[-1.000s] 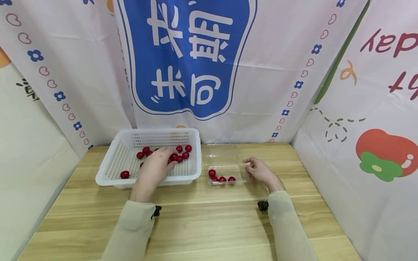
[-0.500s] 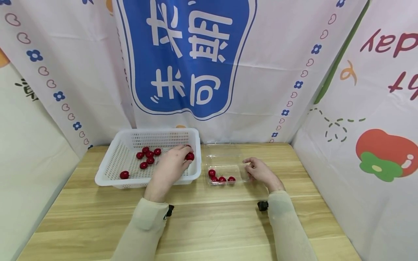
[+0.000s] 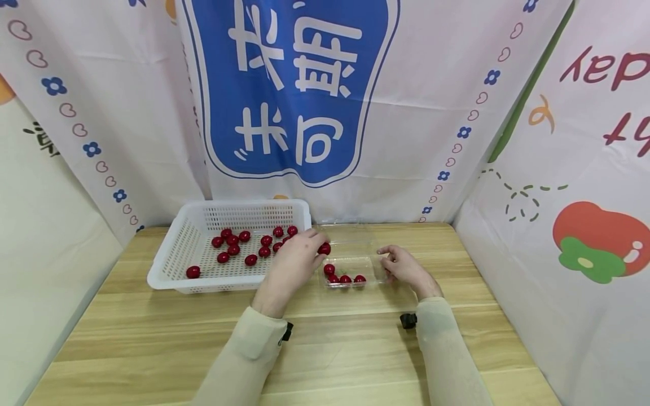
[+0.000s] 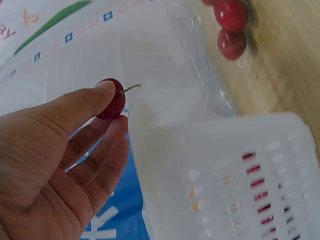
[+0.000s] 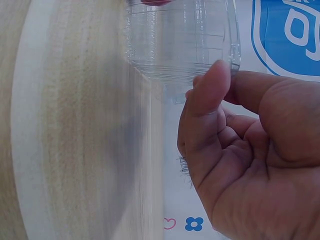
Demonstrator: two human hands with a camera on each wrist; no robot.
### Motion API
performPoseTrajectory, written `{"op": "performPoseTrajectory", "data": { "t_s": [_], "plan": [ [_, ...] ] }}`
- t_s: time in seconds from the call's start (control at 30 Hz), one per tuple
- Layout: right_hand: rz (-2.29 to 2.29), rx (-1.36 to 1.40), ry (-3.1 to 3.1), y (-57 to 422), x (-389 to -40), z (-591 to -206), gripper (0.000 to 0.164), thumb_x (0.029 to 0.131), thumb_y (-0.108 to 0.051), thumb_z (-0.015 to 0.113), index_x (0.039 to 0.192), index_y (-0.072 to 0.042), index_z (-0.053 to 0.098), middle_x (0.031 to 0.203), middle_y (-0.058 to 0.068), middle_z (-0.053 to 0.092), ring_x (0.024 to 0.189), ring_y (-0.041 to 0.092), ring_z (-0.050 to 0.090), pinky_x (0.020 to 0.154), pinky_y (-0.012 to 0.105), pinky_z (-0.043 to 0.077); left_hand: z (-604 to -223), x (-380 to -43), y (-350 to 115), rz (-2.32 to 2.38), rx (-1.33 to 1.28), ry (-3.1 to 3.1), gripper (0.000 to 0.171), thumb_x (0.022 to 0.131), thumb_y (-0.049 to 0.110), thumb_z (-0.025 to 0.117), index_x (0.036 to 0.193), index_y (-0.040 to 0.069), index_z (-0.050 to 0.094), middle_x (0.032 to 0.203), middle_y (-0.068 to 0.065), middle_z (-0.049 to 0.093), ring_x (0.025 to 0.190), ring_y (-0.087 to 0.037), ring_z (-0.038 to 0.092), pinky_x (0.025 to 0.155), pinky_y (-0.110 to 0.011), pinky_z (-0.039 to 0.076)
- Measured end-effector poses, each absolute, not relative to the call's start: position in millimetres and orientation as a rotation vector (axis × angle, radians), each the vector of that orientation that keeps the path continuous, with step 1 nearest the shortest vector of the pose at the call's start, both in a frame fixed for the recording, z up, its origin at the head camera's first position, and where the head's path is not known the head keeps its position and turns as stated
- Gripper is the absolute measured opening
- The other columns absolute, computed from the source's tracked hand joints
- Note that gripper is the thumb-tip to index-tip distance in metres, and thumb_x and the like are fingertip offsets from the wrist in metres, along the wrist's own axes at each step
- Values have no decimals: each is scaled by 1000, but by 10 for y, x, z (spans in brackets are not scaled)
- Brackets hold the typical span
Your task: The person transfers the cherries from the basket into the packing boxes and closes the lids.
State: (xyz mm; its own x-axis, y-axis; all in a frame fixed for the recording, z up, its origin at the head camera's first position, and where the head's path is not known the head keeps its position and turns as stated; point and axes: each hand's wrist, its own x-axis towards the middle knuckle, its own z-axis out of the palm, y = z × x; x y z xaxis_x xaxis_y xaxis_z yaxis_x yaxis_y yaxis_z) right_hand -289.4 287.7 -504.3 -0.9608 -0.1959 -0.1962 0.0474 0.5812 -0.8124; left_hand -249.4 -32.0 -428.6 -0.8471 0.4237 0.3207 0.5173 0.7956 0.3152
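A dark red cherry [image 4: 111, 99] with a short green stem is pinched between the thumb and fingers of my left hand [image 3: 293, 264]. This hand is over the right rim of the white basket, beside the clear plastic box [image 3: 373, 265]. Several cherries [image 3: 346, 279] lie in the box's front half; its transparent lid [image 3: 345, 232] is folded back behind. At the box's right edge, my right hand [image 3: 406, 266] holds the rim between thumb and index finger [image 5: 212, 87], the other fingers curled. Many more cherries [image 3: 232, 240] lie in the basket, some partly hidden by my left hand.
The white perforated basket [image 3: 165, 276] stands at the back left of the wooden table [image 3: 335, 344]. A printed cloth [image 3: 416, 113] hangs right behind the basket and box. More printed cloth [image 3: 558, 169] closes off the right side.
My left hand has moved right across the basket, picked up a cherry and carried it over the right rim towards the box. My right hand has stayed at the box's edge.
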Motion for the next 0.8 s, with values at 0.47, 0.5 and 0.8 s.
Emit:
{"op": "performPoseTrajectory", "data": {
  "t_s": [0.47, 0.5, 0.8],
  "plan": [
    [-1328, -122, 2546, 2898, -2898, -5056, 41, 122, -5, 55, 160, 11, 55, 90, 9, 64, 71, 12, 65, 69, 30, 69, -4555, -2525, 120, -475, -858, -2786, 30, 103, 15, 91, 130, 10, 80, 122, -10, 83, 109, -31, 83, 94, -46, 75],
    [-1330, -119, 2546, 2896, -2899, -5058, 41, 122, -5, 55, 160, 11, 55, 90, 9, 64, 71, 12, 65, 69, 30, 69, -4578, -2529, 140, -459, -864, -2790, 29, 103, 15, 91, 129, 10, 80, 121, -10, 83, 107, -31, 83, 93, -46, 74],
    [-1317, -105, 2544, 2868, -2902, -5032, 41, 122, -7, 55, 160, 9, 56, 89, 7, 63, 74, 13, 65, 70, 29, 68, -4674, -2526, 186, -365, -883, -2755, 18, 103, 8, 88, 120, 9, 82, 115, -8, 83, 102, -28, 83, 89, -42, 74]
  ]
}}
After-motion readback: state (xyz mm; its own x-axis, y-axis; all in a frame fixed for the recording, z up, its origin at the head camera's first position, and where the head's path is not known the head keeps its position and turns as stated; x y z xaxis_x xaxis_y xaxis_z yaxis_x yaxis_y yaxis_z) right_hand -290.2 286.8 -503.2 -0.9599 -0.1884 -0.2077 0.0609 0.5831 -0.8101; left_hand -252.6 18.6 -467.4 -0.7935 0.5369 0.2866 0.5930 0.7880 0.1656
